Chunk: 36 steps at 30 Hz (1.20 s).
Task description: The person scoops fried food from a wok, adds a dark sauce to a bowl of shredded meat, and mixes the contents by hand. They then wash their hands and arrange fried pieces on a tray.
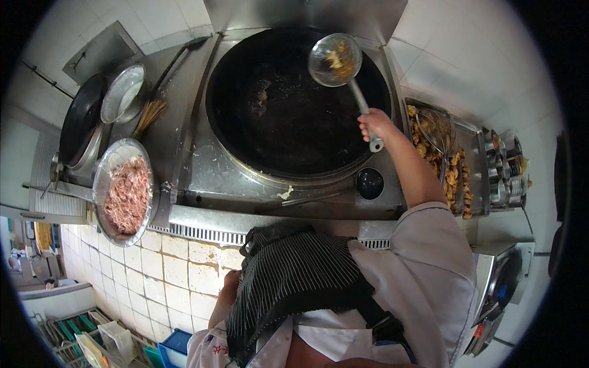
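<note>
While the right hand [377, 124] is closed around its pale handle, a round strainer [318, 56] hangs over the far right part of a broad black wok [294, 126], a few yellow-brown bits [337, 60] lying in its bowl. The left hand [232, 279] is low beside the striped apron [300, 264], partly hidden, so I cannot tell whether it is open, closed or gripping anything. The wok is set into a steel surface [211, 165], with a small black bowl [370, 183] just beside its near right edge and some pale scraps [286, 192] in front of it. To the right, a metal tray [478, 150] bears browned food pieces [453, 181], a wire skimmer [434, 127] lying over them, and metal containers [500, 168] stand beyond. To the left, near a bamboo brush [150, 115], a metal bowl [101, 184] holds pink shredded meat [129, 196]
</note>
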Each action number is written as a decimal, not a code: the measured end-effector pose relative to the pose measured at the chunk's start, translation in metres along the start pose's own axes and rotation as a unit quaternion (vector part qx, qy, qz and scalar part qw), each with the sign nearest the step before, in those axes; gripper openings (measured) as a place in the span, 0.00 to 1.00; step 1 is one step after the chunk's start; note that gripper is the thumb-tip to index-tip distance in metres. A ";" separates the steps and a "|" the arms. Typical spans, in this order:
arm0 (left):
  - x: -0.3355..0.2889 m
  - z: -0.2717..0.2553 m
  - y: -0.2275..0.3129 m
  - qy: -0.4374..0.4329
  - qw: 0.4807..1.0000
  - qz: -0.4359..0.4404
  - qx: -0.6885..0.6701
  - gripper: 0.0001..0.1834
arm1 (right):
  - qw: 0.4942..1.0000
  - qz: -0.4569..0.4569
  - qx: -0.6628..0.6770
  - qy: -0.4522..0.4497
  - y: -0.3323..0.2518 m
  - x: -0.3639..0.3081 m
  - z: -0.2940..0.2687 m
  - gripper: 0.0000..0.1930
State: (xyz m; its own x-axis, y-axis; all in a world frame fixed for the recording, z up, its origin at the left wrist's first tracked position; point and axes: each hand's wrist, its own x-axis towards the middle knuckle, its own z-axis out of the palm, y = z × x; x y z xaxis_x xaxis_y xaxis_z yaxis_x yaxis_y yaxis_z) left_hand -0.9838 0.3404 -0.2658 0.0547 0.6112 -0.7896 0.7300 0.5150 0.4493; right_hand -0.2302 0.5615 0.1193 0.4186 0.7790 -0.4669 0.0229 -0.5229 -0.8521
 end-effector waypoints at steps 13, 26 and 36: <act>-0.009 0.034 -0.036 0.010 0.989 0.015 0.149 0.29 | 0.993 0.092 -0.056 -0.046 0.084 0.079 0.048 0.17; -0.029 0.034 -0.058 0.009 0.956 0.176 0.236 0.25 | 0.977 0.075 0.118 -0.162 0.066 0.038 0.207 0.09; -0.019 0.019 -0.037 0.029 0.950 0.130 0.282 0.16 | 0.929 0.119 0.199 -0.287 0.042 -0.027 0.223 0.15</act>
State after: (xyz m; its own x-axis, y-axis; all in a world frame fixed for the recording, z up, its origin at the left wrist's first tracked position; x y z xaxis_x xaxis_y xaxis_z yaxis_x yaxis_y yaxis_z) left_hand -0.9992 0.2980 -0.2751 0.2577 0.7147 -0.6503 0.9466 -0.0516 0.3184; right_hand -0.4428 0.5959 0.0430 -0.1874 0.7734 -0.6056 -0.3940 -0.6240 -0.6749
